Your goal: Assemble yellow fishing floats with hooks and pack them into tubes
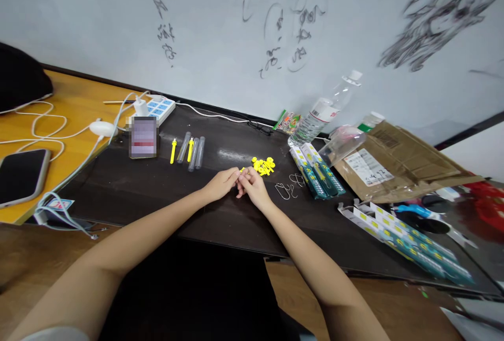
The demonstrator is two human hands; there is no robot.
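My left hand [221, 184] and my right hand [252, 185] meet at their fingertips above the dark table, fingers closed together. A bit of a small yellow plastic piece [242, 169] shows at the pinched fingertips, its shape mostly hidden. Just beyond my right hand lies a pile of small yellow plastic pieces [264, 165]. Thin bent metal wire hooks [284, 190] rest to its right. Off to the left are clear plastic tubes [200, 153] and yellow sticks with metal tips, one yellow stick [173, 151] lying apart from the tubes.
Right of the hooks lie teal and white boxes [323, 173], with more long boxes [409, 241] nearer the edge. Behind them stand a tilted water bottle [315, 120] and a brown parcel [394, 157]. At left are a screen device [143, 138], a power strip [161, 107], cables and a phone [21, 175].
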